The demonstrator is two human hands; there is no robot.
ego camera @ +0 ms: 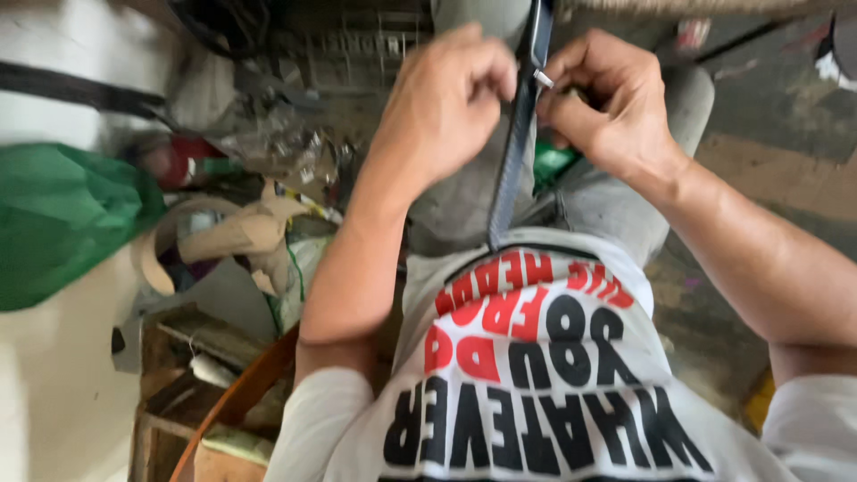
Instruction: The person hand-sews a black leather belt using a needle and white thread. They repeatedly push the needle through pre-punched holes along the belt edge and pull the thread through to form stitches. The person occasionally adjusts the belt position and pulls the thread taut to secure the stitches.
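Your L hand is curled nearly closed, fingertips pinched on the dark strap near its top. Your R hand is likewise curled tight, thumb and forefinger nipping a small light bit right at the strap's edge; can't tell what it is. Strap hangs taut between both hands, running down over your grey trousers toward the white printed shirt. Green bag and cardboard scraps lie on the floor, well off to your L.
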